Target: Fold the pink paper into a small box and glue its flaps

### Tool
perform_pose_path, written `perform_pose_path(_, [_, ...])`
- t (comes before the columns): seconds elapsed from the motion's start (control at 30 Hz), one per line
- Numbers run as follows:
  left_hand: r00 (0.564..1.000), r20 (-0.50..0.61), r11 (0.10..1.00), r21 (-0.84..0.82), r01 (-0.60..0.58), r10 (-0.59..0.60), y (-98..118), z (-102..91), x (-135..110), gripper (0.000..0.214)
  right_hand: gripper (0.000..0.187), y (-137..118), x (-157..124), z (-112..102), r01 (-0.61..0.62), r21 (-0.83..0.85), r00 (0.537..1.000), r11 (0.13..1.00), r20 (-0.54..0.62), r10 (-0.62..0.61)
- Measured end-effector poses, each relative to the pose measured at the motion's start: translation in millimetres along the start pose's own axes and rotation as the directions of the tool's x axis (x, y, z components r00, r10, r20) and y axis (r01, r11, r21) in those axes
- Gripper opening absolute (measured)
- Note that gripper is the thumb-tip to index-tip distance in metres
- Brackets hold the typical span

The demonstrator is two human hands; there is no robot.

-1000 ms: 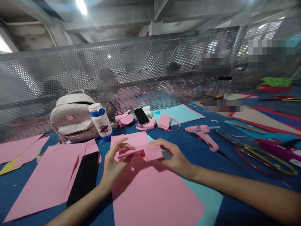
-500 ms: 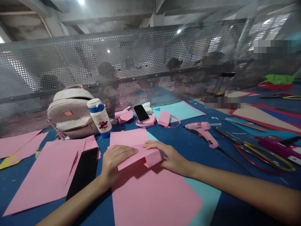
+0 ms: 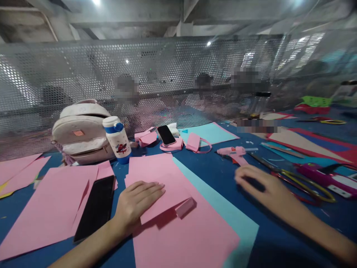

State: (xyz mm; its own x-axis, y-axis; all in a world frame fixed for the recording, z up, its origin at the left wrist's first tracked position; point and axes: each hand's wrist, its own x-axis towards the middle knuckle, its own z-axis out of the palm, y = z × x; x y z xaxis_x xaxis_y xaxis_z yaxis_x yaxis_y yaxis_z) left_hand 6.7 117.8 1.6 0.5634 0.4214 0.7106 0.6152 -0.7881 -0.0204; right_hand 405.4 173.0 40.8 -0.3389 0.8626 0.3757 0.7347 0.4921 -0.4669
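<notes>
My left hand (image 3: 136,204) lies flat, fingers stretched, on a folded piece of pink paper (image 3: 163,199). One end of that piece has a small folded tab (image 3: 186,207) that stands up a little. Beneath it is a large pink sheet (image 3: 192,238), partly covering a light blue sheet (image 3: 220,197). My right hand (image 3: 259,182) is off the paper, its thumb and fingers curved with a gap between them. It is by the handle of a pink hot glue gun (image 3: 232,151) and hides the handle's lower end; contact is unclear.
Scissors (image 3: 306,182) and a purple tool (image 3: 326,176) lie at right. A black phone (image 3: 95,208) rests on pink sheets (image 3: 52,201) at left. Behind stand a white backpack (image 3: 83,130), a bottle (image 3: 118,143), a smaller phone (image 3: 166,134) and a small pink paper bag (image 3: 193,142).
My right hand has let go of the folded pink paper and moved right to the glue gun. The folded piece now lies lower, under my left hand. The view has shifted slightly.
</notes>
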Motion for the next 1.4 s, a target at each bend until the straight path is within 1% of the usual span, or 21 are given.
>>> perform_pose_path(0.07, [1.000, -0.007, 1.000, 0.015, -0.023, 0.023, -0.6, 0.3, 0.9, 0.041, 0.034, 27.3, -5.5, -16.4, -0.181, -0.080, 0.982, 0.980, -0.061, 0.177])
perform_pose_path(0.1, [1.000, -0.008, 1.000, 0.022, -0.022, 0.022, -0.7, -0.2, 1.9, 0.041, 0.036, 38.7, -5.5, -21.7, -0.253, -0.097, 0.967, 0.963, -0.063, 0.247])
perform_pose_path(0.13, [1.000, -0.008, 0.999, 0.030, -0.021, 0.022, -0.6, -1.2, 3.0, 0.041, 0.038, 47.8, -3.3, -24.9, -0.310, -0.089, 0.951, 0.947, -0.038, 0.307])
perform_pose_path(0.2, [1.000, -0.003, 0.998, 0.052, -0.023, 0.023, 0.2, -4.3, 4.7, 0.041, 0.044, 59.6, 6.7, -24.6, -0.343, -0.039, 0.939, 0.939, 0.027, 0.344])
perform_pose_path(0.27, [0.999, 0.017, 0.996, 0.080, -0.033, 0.032, 1.8, -8.2, 5.2, 0.040, 0.045, 64.3, 22.0, -17.5, -0.343, -0.024, 0.937, 0.939, 0.069, 0.343])
perform_pose_path(0.33, [0.999, 0.029, 0.993, 0.111, -0.044, 0.041, 3.5, -11.5, 4.5, 0.040, 0.044, 63.7, 37.7, -8.1, -0.371, -0.014, 0.925, 0.929, 0.085, 0.371])
perform_pose_path(0.4, [0.999, 0.024, 0.989, 0.137, -0.049, 0.046, 4.7, -13.4, 3.6, 0.039, 0.043, 57.9, 47.8, -0.8, -0.386, 0.043, 0.919, 0.922, 0.110, 0.379])
perform_pose_path(0.5, [0.999, 0.014, 0.987, 0.153, -0.054, 0.053, 5.4, -13.1, 3.6, 0.039, 0.047, 36.6, 43.2, 1.5, -0.346, 0.127, 0.937, 0.930, 0.092, 0.336])
perform_pose_path(0.57, [0.998, 0.010, 0.987, 0.152, -0.057, 0.056, 5.3, -11.6, 4.4, 0.039, 0.049, 14.2, 26.7, -0.4, -0.310, 0.167, 0.950, 0.936, 0.091, 0.299])
perform_pose_path(0.6, [0.998, 0.010, 0.987, 0.149, -0.057, 0.056, 5.2, -10.8, 4.8, 0.039, 0.050, 1.5, 15.8, -1.0, -0.287, 0.191, 0.956, 0.938, 0.110, 0.270])
perform_pose_path(0.67, [0.998, 0.009, 0.988, 0.142, -0.055, 0.055, 4.9, -9.5, 5.2, 0.039, 0.049, -23.7, -7.0, 0.2, -0.199, 0.200, 0.973, 0.960, 0.154, 0.170])
perform_pose_path(0.73, [0.999, 0.004, 0.990, 0.135, -0.049, 0.049, 4.7, -8.7, 4.6, 0.038, 0.043, -44.9, -25.8, 5.8, -0.062, 0.173, 0.988, 0.983, 0.153, 0.035])
perform_pose_path(0.77, [0.999, 0.005, 0.990, 0.132, -0.044, 0.043, 4.8, -8.6, 4.1, 0.038, 0.041, -53.0, -32.3, 10.0, 0.035, 0.158, 0.982, 0.987, 0.180, -0.063])
perform_pose_path(0.8, [0.999, 0.006, 0.991, 0.130, -0.039, 0.039, 4.8, -8.5, 3.5, 0.038, 0.039, -59.3, -36.5, 14.6, 0.150, 0.139, 0.957, 0.979, 0.229, -0.179])
perform_pose_path(0.83, [0.999, 0.007, 0.991, 0.128, -0.034, 0.034, 5.0, -8.5, 3.0, 0.038, 0.038, -64.1, -38.6, 19.2, 0.261, 0.133, 0.920, 0.956, 0.266, -0.289])
perform_pose_path(0.9, [1.000, 0.008, 0.991, 0.127, -0.029, 0.029, 5.3, -8.5, 2.3, 0.039, 0.036, -70.7, -38.0, 27.0, 0.383, 0.121, 0.858, 0.916, 0.319, -0.401])
perform_pose_path(0.93, [1.000, 0.008, 0.991, 0.129, -0.030, 0.029, 5.4, -8.6, 2.2, 0.039, 0.036, -73.4, -36.2, 29.5, 0.404, 0.121, 0.846, 0.907, 0.327, -0.421])
perform_pose_path(0.97, [1.000, 0.006, 0.991, 0.131, -0.031, 0.031, 5.4, -8.6, 2.2, 0.039, 0.036, -76.2, -34.0, 31.0, 0.400, 0.122, 0.847, 0.908, 0.330, -0.417])
perform_pose_path(1.17, [0.999, 0.006, 0.989, 0.144, -0.038, 0.038, 4.5, -8.6, 3.1, 0.040, 0.039, -93.7, -27.1, 25.0, 0.305, 0.113, 0.884, 0.946, 0.335, -0.325])
perform_pose_path(1.27, [0.999, 0.005, 0.989, 0.142, -0.034, 0.033, 4.4, -8.0, 2.5, 0.038, 0.043, -96.2, -28.3, 23.6, 0.273, 0.107, 0.904, 0.956, 0.311, -0.294])
perform_pose_path(1.4, [0.999, -0.001, 0.991, 0.132, -0.033, 0.034, 4.6, -7.2, 1.7, 0.040, 0.045, -94.7, -28.4, 26.0, 0.275, 0.111, 0.910, 0.955, 0.290, -0.296])
